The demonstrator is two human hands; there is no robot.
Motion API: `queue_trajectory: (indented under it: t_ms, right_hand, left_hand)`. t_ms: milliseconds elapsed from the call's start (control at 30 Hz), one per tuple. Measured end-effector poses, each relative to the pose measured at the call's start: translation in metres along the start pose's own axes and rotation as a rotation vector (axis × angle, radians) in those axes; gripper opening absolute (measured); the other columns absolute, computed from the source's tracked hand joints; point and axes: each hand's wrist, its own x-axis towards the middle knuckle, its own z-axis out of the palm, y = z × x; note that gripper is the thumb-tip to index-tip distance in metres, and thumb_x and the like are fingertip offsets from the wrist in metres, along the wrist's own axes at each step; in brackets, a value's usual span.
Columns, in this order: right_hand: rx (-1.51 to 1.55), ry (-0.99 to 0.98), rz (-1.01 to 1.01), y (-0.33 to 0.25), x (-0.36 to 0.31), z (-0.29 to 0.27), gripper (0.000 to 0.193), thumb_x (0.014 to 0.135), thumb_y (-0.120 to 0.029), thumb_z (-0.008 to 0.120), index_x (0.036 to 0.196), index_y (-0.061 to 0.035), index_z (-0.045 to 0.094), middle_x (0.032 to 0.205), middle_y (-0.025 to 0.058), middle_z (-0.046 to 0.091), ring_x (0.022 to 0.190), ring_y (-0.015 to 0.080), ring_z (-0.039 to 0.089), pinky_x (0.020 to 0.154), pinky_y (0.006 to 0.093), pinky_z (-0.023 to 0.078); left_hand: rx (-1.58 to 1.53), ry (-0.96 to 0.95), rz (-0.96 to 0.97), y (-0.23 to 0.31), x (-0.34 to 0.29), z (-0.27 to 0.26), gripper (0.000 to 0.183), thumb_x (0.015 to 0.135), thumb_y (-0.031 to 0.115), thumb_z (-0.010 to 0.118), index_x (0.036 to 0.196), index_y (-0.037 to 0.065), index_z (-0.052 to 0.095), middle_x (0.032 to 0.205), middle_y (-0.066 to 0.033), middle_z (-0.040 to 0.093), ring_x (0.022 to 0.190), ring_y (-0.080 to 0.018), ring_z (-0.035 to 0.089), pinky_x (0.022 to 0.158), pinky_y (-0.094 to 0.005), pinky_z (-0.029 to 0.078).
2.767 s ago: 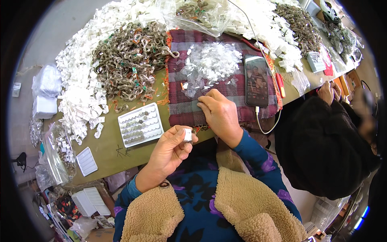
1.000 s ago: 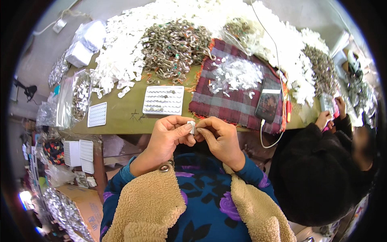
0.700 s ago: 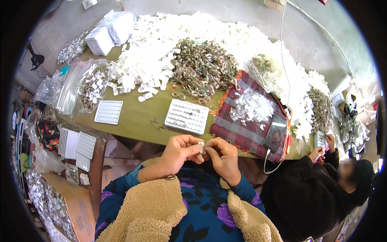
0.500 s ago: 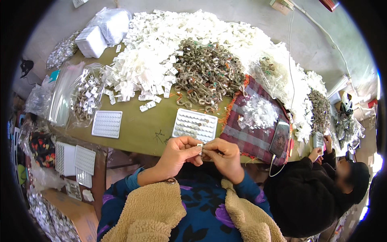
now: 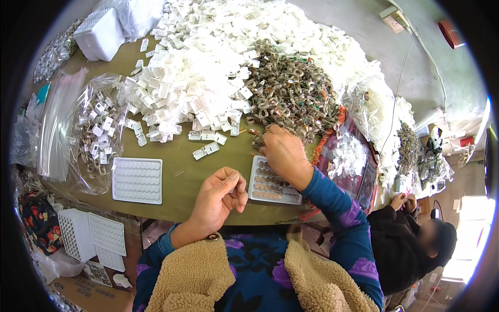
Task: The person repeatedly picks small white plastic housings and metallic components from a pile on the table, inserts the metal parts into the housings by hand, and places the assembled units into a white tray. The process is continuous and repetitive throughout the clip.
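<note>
My left hand (image 5: 218,200) hovers near the table's front edge, fingers curled and thumb pressed to the fingertips; anything held there is too small or hidden to make out. Reaching forward over a white tray with round wells (image 5: 252,191), my right hand (image 5: 285,153) has its bent fingers at the near left edge of a heap of grey-brown looped pieces (image 5: 291,88). Its fingertips are partly hidden, and what they grip cannot be seen. Small round pieces sit in several wells of that tray. Small white plastic pieces (image 5: 207,150) lie just left of the heap.
A large mound of white plastic pieces (image 5: 197,62) covers the back. Another welled tray (image 5: 137,180) lies at left, near a clear bag of mixed pieces (image 5: 99,130). At right are a plaid cloth (image 5: 343,130), white scraps (image 5: 347,156) and a seated person (image 5: 400,249).
My hands were together over a small white piece and have parted. The right hand has gone forward to the looped pieces; the left stays near the edge. The whole view has shifted.
</note>
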Motion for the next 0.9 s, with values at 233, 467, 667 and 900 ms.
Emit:
queue_trajectory:
  t_ms: [233,467,667,900]
  right_hand:
    - [0.545,-0.080,0.168,0.013,0.004,-0.019,0.014,0.087,-0.006,0.066,0.097,0.0010,0.061,0.081,0.0092,0.063,0.067,0.0202,0.062,0.057,0.0350,0.050]
    - [1.841,-0.215,0.533,-0.009,-0.006,-0.042,0.017,0.098,-0.005,0.057,0.112,-0.0034,0.048,0.073,0.0033,0.054,0.049,0.0051,0.038,0.041,0.0196,0.033]
    - [1.771,-0.260,0.232,-0.063,-0.073,-0.020,0.016,0.098,-0.007,0.059,0.103,-0.0079,0.044,0.071,0.0068,0.059,0.048,0.0084,0.045,0.041,0.0221,0.032]
    - [2.192,-0.338,0.238,-0.066,-0.109,-0.006,0.015,0.097,-0.007,0.061,0.101,-0.0077,0.047,0.075,0.0088,0.059,0.048,0.0091,0.042,0.041,0.0226,0.029]
  left_hand:
    - [-0.023,0.029,0.016,0.005,-0.006,-0.004,0.019,0.103,0.020,0.053,0.094,0.003,0.055,0.086,-0.0057,0.058,0.065,-0.0147,0.059,0.053,-0.0266,0.049]
    - [-0.059,0.029,-0.002,0.008,-0.007,0.005,0.023,0.102,0.022,0.055,0.110,0.002,0.060,0.087,-0.0045,0.059,0.069,-0.0129,0.058,0.057,-0.0253,0.047]
    - [-0.122,-0.043,0.017,-0.002,-0.020,0.001,0.025,0.100,0.025,0.060,0.109,0.002,0.064,0.090,-0.0011,0.061,0.069,-0.0083,0.054,0.056,-0.0227,0.045]
    - [0.001,-0.057,-0.042,-0.014,-0.041,0.012,0.023,0.098,0.025,0.063,0.099,0.002,0.063,0.088,-0.0011,0.064,0.067,-0.0058,0.053,0.052,-0.0197,0.042]
